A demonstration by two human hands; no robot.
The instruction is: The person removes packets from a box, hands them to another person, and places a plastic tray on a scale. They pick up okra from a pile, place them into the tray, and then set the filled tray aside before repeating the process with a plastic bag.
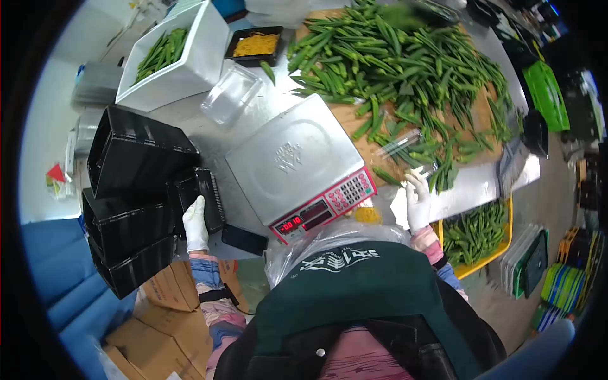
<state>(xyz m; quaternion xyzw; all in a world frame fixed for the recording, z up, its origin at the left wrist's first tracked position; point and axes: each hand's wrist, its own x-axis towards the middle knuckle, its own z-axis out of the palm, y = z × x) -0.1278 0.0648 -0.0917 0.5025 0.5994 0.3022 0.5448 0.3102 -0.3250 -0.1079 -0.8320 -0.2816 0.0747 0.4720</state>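
Observation:
My left hand [196,225], in a white glove, grips the near side of a small black plastic tray [206,196] beside the stacks of black trays. Its fingers are partly hidden against the tray. My right hand [417,201], also gloved, is at the edge of the okra pile [392,57], its fingers a little apart and nothing clearly held. Close to its fingertips is a piece of clear plastic [430,170]. Between my hands stands a digital scale [304,158] with a bare steel plate and a red display reading about -0.010.
Stacked black trays [142,152] stand at left. A white foam box [190,69] holds okra; a clear container [231,95] and a black tray of yellow bands [255,45] are nearby. A phone [244,240] lies below the scale. A yellow crate [484,269] of okra sits at right.

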